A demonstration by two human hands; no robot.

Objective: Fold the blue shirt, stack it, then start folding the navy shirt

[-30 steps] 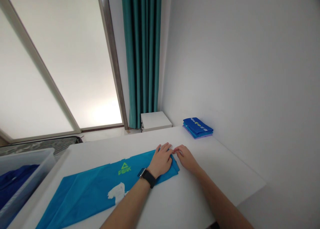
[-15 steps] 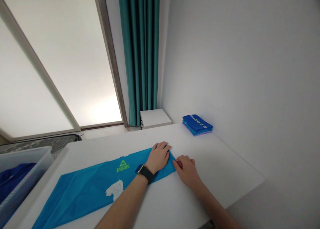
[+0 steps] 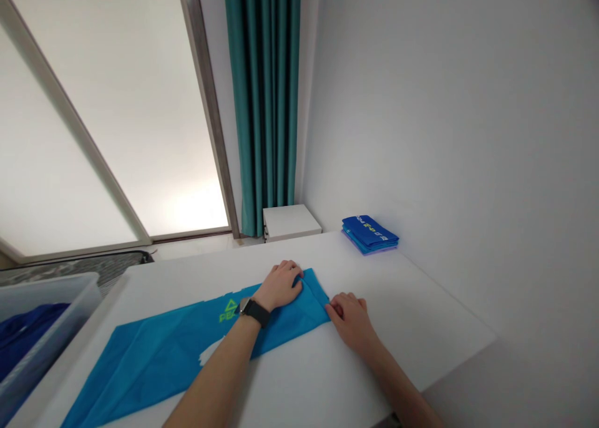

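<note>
The left hand (image 3: 279,286) lies open on the folded end of a turquoise PEAK shirt (image 3: 154,359), flat on the white table (image 3: 397,328); the open right hand (image 3: 349,319) touches its edge. A stack of folded blue shirts (image 3: 369,234) sits farther off.

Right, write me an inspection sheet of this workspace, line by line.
Surface: white table, flat.
Job's things: blue PEAK shirt, lying flat and folded at the end by the hands.
Clutter: folded blue stack at the far corner by the wall; plastic bin at the table's left edge, holding dark blue clothes.
Grippers: left hand on the shirt's fold, black watch on the wrist; right hand, fingers at the shirt's edge.
Cables: nothing seen.
Surroundings: white wall, teal curtain, white cabinet, frosted glass door.
</note>
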